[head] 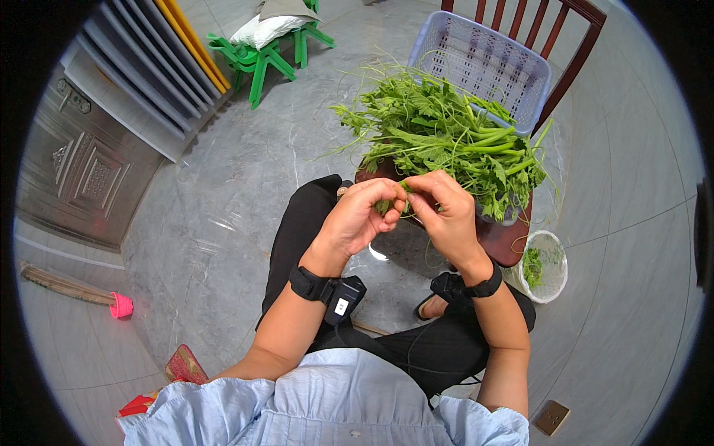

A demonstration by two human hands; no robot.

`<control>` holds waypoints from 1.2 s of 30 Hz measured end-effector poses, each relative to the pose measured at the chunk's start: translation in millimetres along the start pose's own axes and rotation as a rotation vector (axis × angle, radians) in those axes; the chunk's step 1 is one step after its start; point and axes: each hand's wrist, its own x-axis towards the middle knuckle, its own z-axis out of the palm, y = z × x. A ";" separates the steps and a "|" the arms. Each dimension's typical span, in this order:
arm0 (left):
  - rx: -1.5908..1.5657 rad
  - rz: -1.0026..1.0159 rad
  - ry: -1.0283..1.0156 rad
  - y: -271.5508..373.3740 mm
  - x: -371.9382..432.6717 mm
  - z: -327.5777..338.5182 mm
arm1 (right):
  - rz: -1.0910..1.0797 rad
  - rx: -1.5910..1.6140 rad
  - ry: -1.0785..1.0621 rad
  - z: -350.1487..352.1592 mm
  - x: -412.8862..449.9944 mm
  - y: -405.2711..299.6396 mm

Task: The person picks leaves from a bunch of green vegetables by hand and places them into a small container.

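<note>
Between my two hands is a green vine shoot (384, 208), mostly hidden by my fingers. My left hand (368, 214) has its fingers curled around one part of it. Thumb and forefinger of my right hand (443, 209) pinch the same shoot close to the left fingertips. Just beyond my hands, a heap of leafy green vine shoots (440, 128) with curly tendrils and pale stems covers much of a dark red wooden chair seat (505, 242). Behind the heap, a lavender plastic basket (485, 50) tilts against the chair's slatted back, with some green stems at its near edge.
A white lined bin (549, 279) holding green scraps stands right of the chair. Green plastic stools (259, 64) carry a white bag (273, 28) at the back. Grey and yellow panels (162, 56) lean at the left beside a metal door (89, 167). A pink container (121, 305) lies further down.
</note>
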 end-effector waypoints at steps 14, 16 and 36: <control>0.007 -0.049 -0.001 3.7 -2.9 -2.1 | -0.098 -0.050 -0.047 0.6 -0.4 3.2; -0.008 -0.056 0.000 3.4 -1.9 -3.6 | -0.146 -0.077 -0.049 0.6 0.6 4.4; 0.221 -0.034 0.098 8.7 -4.9 6.6 | 0.064 0.058 -0.086 3.7 -4.6 -0.3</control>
